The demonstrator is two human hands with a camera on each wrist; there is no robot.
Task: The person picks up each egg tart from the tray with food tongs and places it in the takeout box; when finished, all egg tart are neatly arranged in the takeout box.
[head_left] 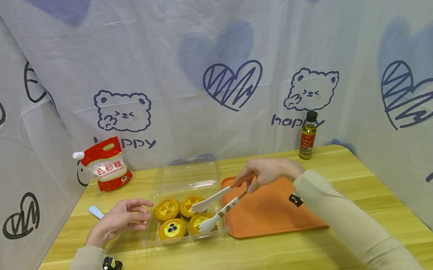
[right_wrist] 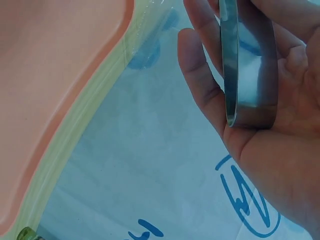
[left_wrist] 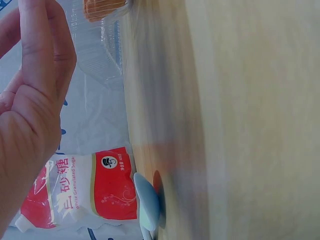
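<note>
My right hand (head_left: 264, 172) holds food tongs (head_left: 214, 197) with pale, spotted arms, over the orange tray. Their metal bend (right_wrist: 255, 90) lies in the palm in the right wrist view. Spread apart, the pale tips overlap the two right-hand egg tarts (head_left: 188, 204) in a clear plastic box (head_left: 153, 240). Blueberries top the front left tart (head_left: 172, 229); the back left tart (head_left: 166, 210) has a yellow star-like topping. Beside the box's left side hovers my left hand (head_left: 126, 217), fingers loosely bent and holding nothing.
The box's clear lid (head_left: 185, 175) is folded back. An orange tray (head_left: 269, 221) adjoins the box on the right. A red and white sugar bag (head_left: 110, 167) stands at the back left, a light blue handle (head_left: 95, 212) near it. At the back right is an oil bottle (head_left: 307, 139).
</note>
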